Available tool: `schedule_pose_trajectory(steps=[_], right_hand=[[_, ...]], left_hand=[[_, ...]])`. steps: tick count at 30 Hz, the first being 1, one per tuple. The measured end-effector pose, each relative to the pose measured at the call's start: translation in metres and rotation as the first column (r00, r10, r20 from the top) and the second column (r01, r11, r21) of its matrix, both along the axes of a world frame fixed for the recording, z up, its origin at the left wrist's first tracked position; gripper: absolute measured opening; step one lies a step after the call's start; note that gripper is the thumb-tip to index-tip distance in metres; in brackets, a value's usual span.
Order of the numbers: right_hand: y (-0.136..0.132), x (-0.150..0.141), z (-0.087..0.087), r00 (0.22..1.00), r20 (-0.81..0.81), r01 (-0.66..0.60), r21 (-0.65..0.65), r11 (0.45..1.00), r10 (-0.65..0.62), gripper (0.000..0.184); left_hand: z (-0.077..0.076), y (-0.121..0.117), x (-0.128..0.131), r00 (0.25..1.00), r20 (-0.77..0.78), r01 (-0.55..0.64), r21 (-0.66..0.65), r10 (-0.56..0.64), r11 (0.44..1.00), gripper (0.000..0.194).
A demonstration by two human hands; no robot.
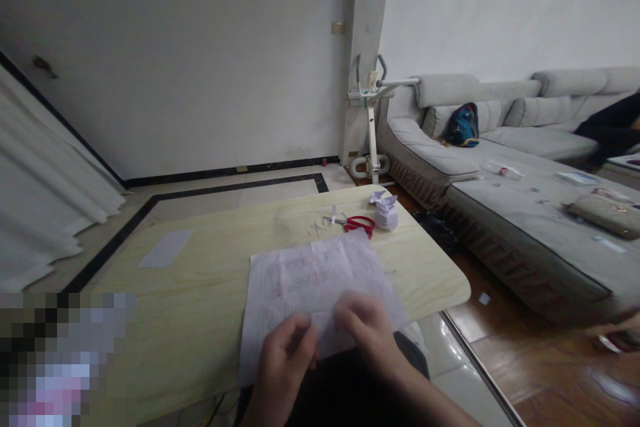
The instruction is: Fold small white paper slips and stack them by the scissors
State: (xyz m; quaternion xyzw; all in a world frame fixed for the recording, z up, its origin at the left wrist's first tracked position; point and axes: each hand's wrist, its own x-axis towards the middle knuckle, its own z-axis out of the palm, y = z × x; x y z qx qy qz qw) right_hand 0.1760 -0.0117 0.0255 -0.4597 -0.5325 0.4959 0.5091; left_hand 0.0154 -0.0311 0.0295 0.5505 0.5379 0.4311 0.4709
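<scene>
My left hand [287, 357] is closed in a pinch over the near part of a large creased sheet of printed paper [313, 273] on the table. Curled and slightly blurred, my right hand [365, 327] is closed just to its right. Between the fingertips of both hands a small piece of white paper [323, 321] shows faintly, its outline hard to make out against the sheet. Beyond the sheet lie red-handled scissors [361, 223], with thin pale scraps [320, 221] around the blades. Folded white paper shapes [386, 213] stand right of the scissors.
A white paper slip [166, 249] lies on the left of the pale wooden table [200, 320]. An exercise machine [373, 127] stands behind. To the right is a grey sofa [525, 227] with a blue backpack [463, 125]; a person's dark-clothed leg [615, 120] shows at the far right.
</scene>
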Motion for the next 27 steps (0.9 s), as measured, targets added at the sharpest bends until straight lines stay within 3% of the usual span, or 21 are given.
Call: schedule_pose_trajectory(steps=[5,14,20,22,24,27], right_hand=[[0.001,-0.001,0.0,0.998,0.012,0.064,0.012,0.998,-0.064,0.028],[-0.002,-0.003,-0.002,0.992,0.053,0.107,0.068,0.992,-0.111,0.029],[-0.002,-0.002,-0.007,0.993,0.084,-0.087,0.022,0.996,0.085,0.028],[-0.004,-0.002,-0.01,0.991,0.096,-0.099,0.001,0.995,0.099,0.032],[-0.006,-0.003,-0.012,0.991,0.108,-0.073,-0.009,0.997,0.073,0.036],[-0.009,-0.003,-0.014,0.99,0.116,-0.08,0.005,0.997,0.079,0.039]], left_hand=[[-0.002,0.002,0.003,0.998,0.054,-0.024,-0.022,0.025,0.999,0.025],[-0.001,-0.001,0.001,0.999,-0.037,0.038,0.005,-0.037,0.999,0.038],[-0.006,-0.002,-0.003,0.996,-0.087,0.036,0.041,-0.033,0.999,0.039],[-0.013,-0.003,-0.003,0.996,-0.083,0.045,0.043,-0.042,0.998,0.039],[-0.022,-0.006,-0.002,0.999,-0.051,-0.018,0.01,0.019,1.0,0.033],[-0.036,-0.011,0.0,0.977,-0.01,-0.214,-0.052,0.214,0.975,0.032]])
